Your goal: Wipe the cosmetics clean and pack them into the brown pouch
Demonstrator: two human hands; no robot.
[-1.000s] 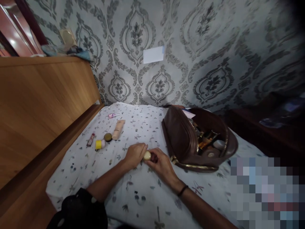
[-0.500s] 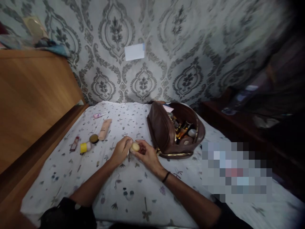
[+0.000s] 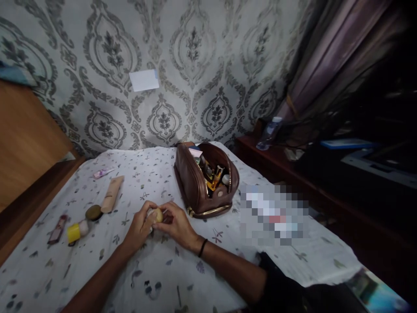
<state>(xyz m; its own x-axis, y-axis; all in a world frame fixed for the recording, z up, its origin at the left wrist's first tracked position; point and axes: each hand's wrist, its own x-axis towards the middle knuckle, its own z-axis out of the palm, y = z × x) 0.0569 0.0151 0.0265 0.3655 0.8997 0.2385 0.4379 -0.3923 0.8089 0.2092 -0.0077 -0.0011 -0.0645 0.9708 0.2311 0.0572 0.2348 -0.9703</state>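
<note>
Both hands meet over the patterned white sheet (image 3: 163, 278), around a small round yellowish item (image 3: 158, 215). My left hand (image 3: 142, 224) is closed on it from the left. On its other side, my right hand (image 3: 177, 225), with a black band at the wrist, pinches it between thumb and fingers. To the right stands an open brown bag (image 3: 192, 187) with small bottles (image 3: 217, 174) inside. At the left lie a beige tube (image 3: 112, 194), a round dark-lidded jar (image 3: 94, 212), a yellow-capped container (image 3: 74, 233), a dark red tube (image 3: 57, 229) and a pink-and-white tube (image 3: 103, 172).
Wooden furniture (image 3: 29, 134) borders the sheet on the left. At the right are a blurred-out patch (image 3: 273, 215) and a dark red ledge (image 3: 254, 152) bearing a plastic bottle (image 3: 269, 132). A patterned wall (image 3: 195, 56) rises behind.
The view has swung to the right, so the bag, hands and items appear further left. Both hands still hold the yellowish item, which is turned slightly.
</note>
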